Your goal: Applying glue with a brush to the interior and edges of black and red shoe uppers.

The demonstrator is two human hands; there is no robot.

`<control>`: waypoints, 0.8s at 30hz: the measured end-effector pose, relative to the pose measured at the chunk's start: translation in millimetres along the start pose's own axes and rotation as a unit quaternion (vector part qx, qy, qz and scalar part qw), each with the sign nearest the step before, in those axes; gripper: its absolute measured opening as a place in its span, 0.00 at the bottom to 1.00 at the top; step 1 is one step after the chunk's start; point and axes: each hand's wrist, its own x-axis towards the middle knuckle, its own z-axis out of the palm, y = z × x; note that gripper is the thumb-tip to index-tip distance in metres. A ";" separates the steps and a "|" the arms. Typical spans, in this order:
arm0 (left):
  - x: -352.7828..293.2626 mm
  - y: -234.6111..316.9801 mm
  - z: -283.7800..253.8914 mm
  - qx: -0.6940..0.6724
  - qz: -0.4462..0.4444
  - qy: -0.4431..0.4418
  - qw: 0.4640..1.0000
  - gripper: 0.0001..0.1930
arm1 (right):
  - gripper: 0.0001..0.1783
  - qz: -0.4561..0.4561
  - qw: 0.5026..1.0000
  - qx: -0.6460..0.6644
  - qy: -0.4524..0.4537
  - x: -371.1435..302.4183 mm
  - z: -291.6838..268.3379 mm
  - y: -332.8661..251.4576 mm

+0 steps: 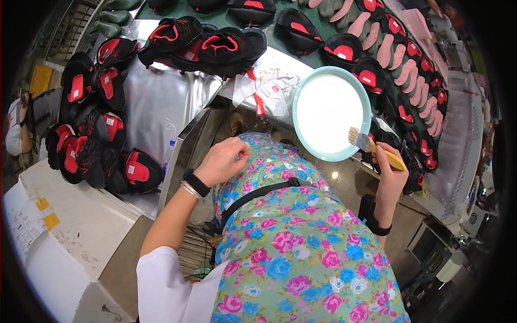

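Note:
In my right hand [389, 175] is a flat paintbrush [362, 140] with a yellow handle and pale bristles. The bristles are over the right rim of a light green bowl [297, 116] filled with white liquid [328, 110]; I cannot tell whether they touch it. My left hand [226, 160] is curled closed in front of my flowered apron [293, 242], with nothing visible in its fingers. Left of the bowl, on the bench edge, lie stained white cloths [269, 91] with a red strip. Black shoes [223, 48] with red linings stand beyond them.
Black shoe uppers with red insides [110, 81] are heaped on the metal-topped table [159, 105] at left. Pink insoles [399, 56] and more uppers line the green bench, curving down the right. A white box [64, 220] stands near left. Another person [17, 126] is at far left.

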 end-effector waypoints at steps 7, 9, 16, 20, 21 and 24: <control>-5.0 31.8 -6.6 -0.153 0.003 -0.047 0.987 0.08 | 0.09 -0.003 1.000 -0.016 -0.005 2.8 6.3 -9.3; -7.1 33.2 0.8 -0.123 0.014 -0.054 0.991 0.08 | 0.09 -0.005 1.000 -0.014 -0.010 4.0 6.6 -9.0; -3.8 32.8 4.8 -0.068 0.062 -0.056 0.994 0.06 | 0.09 -0.009 1.000 -0.011 -0.014 5.9 6.9 -8.2; 0.6 37.4 0.8 -0.084 0.056 -0.053 0.994 0.05 | 0.09 -0.011 1.000 -0.016 -0.014 6.8 6.7 -6.9; 1.3 37.2 0.3 -0.083 0.056 -0.053 0.994 0.05 | 0.10 -0.009 1.000 -0.014 -0.013 6.6 6.7 -6.6; 2.6 37.1 -1.0 -0.078 0.052 -0.057 0.994 0.04 | 0.10 -0.007 1.000 -0.008 -0.011 5.9 7.8 -7.3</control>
